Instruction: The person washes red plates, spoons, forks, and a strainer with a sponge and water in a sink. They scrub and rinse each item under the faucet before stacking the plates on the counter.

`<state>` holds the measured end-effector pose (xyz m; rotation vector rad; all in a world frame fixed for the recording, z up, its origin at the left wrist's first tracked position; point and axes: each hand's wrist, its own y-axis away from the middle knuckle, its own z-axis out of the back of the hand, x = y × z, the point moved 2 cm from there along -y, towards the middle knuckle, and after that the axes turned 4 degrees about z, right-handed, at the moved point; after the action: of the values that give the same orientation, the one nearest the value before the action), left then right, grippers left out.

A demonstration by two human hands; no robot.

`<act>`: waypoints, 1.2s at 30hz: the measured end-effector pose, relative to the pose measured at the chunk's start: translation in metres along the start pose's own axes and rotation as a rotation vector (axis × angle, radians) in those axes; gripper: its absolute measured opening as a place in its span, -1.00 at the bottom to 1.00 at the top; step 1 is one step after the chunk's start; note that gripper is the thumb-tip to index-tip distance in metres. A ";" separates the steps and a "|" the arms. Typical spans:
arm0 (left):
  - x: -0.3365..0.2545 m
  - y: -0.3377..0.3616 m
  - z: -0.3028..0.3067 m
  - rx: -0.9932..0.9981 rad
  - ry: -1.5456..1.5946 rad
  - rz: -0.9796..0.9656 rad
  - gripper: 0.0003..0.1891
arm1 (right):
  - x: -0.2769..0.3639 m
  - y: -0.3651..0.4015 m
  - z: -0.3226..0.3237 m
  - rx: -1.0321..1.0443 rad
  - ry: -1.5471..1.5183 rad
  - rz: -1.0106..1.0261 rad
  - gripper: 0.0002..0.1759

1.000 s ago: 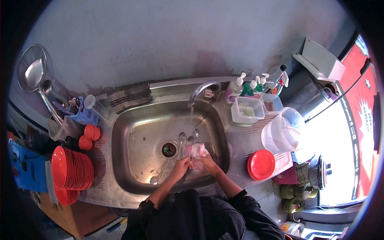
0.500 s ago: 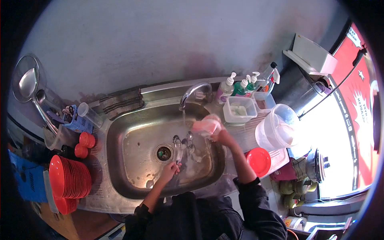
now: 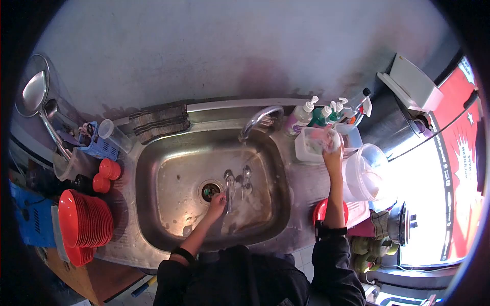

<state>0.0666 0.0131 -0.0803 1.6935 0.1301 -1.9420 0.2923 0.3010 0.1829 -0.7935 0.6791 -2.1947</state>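
Note:
In the steel sink [image 3: 168, 224], my left hand [image 3: 218, 202] is closed around the handle end of a metal utensil [image 3: 228, 196], right of the drain. More spoon-like metal pieces [image 3: 247, 178] lie on the basin floor. My right hand [image 3: 333, 151] is over the white plastic tub [image 3: 306, 151] on the right counter, its fingers closed on a pale pinkish wad [image 3: 331, 139], perhaps a sponge. No water shows under the faucet [image 3: 250, 125].
Soap bottles [image 3: 301, 117] stand behind the tub. A clear bucket [image 3: 365, 173] and red plate [image 3: 321, 209] are on the right. Stacked red bowls [image 3: 87, 219], red cups [image 3: 107, 171], a blue basket [image 3: 99, 145] and a striped cloth [image 3: 159, 122] are on the left.
My right hand has moved from above the basin to the tub on the right, carrying the wad. The water stream has stopped. My left hand has shifted slightly up and left.

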 end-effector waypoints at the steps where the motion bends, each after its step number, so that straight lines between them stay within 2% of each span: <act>1: -0.004 -0.004 -0.003 -0.044 -0.248 -0.111 -0.60 | 0.015 0.000 0.000 0.005 -0.002 0.001 -0.59; 3: -0.019 -0.005 -0.009 -0.027 -0.208 -0.101 -0.57 | 0.057 0.015 -0.003 -0.223 -0.347 0.118 -0.68; 5: -0.027 -0.012 -0.013 -0.002 -0.170 -0.091 -0.54 | 0.039 0.087 -0.072 -0.221 -1.241 -0.395 -0.70; 6: -0.025 -0.017 -0.015 0.013 -0.187 -0.109 -0.52 | 0.040 0.125 -0.100 0.083 -0.601 -0.286 -0.66; 7: -0.024 -0.021 -0.017 0.028 -0.205 -0.127 -0.51 | 0.085 0.114 -0.088 0.243 -0.202 0.035 -0.63; 9: -0.029 -0.027 -0.020 0.049 -0.228 -0.143 -0.50 | 0.052 0.213 -0.184 0.576 0.089 0.089 -0.58; 11: -0.028 -0.032 -0.024 0.064 -0.254 -0.162 -0.48 | 0.088 0.195 -0.172 1.104 -0.061 -0.321 -0.56; 12: -0.023 -0.032 -0.029 0.087 -0.321 -0.180 -0.50 | 0.076 0.210 -0.190 1.108 -0.064 -0.321 -0.56; 13: -0.020 -0.034 -0.032 0.111 -0.388 -0.198 -0.52 | 0.053 0.246 -0.222 1.190 -0.107 -0.434 -0.57; 14: -0.025 -0.033 -0.031 0.143 -0.300 -0.191 -0.56 | 0.040 0.268 -0.241 1.271 -0.149 -0.551 -0.59; 15: -0.028 -0.034 -0.028 0.145 -0.303 -0.185 -0.56 | 0.047 0.262 -0.235 1.275 -0.153 -0.554 -0.59; 17: -0.030 -0.038 -0.021 0.013 -0.282 -0.167 -0.56 | 0.078 0.234 -0.211 1.229 0.083 0.376 -0.64; 18: -0.026 -0.042 -0.018 -0.167 -0.312 -0.113 -0.56 | 0.075 0.233 -0.217 1.235 0.083 0.373 -0.64; 19: -0.022 -0.045 -0.017 -0.163 -0.307 -0.108 -0.56 | 0.070 0.231 -0.222 1.207 0.089 0.317 -0.65; 21: -0.022 -0.050 -0.009 -0.315 -0.361 -0.048 -0.51 | 0.061 0.228 -0.234 1.152 0.101 0.212 -0.68; 24: -0.032 -0.056 -0.003 -0.188 -0.345 -0.035 -0.49 | 0.059 0.209 -0.242 1.103 0.111 0.113 -0.69; 26: -0.031 -0.057 -0.005 -0.132 -0.352 0.008 -0.49 | 0.077 0.163 -0.218 0.690 -0.342 -0.636 -0.62; 27: -0.029 -0.059 -0.006 -0.143 -0.377 0.024 -0.49 | 0.074 0.167 -0.223 0.693 -0.342 -0.636 -0.62; 29: -0.024 -0.060 -0.009 -0.154 -0.403 0.040 -0.49 | 0.062 0.180 -0.239 0.800 -0.117 -0.528 -0.52; 30: -0.022 -0.061 -0.011 -0.199 -0.452 0.002 -0.49 | 0.060 0.189 -0.247 0.801 -0.116 -0.528 -0.52; 32: -0.024 -0.060 -0.013 -0.246 -0.500 -0.036 -0.49 | 0.063 0.207 -0.262 0.944 -0.098 -0.588 -0.40; 33: -0.027 -0.059 -0.015 -0.213 -0.403 0.049 -0.50 | 0.073 0.200 -0.255 0.945 -0.096 -0.585 -0.40; 34: -0.028 -0.059 -0.017 -0.179 -0.305 0.132 -0.51 | 0.093 0.183 -0.238 1.139 -0.116 -0.567 -0.36; 35: -0.027 -0.058 -0.020 -0.181 -0.304 0.131 -0.51 | 0.107 0.174 -0.230 1.333 -0.138 -0.546 -0.30; 36: -0.024 -0.057 -0.025 -0.132 -0.224 0.149 -0.52 | 0.117 0.182 -0.223 1.004 -0.244 -0.471 -0.40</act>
<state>0.0637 0.0797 -0.0791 1.3522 0.0457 -1.9506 0.1477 0.1522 -0.0474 -0.6667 -0.7771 -2.3607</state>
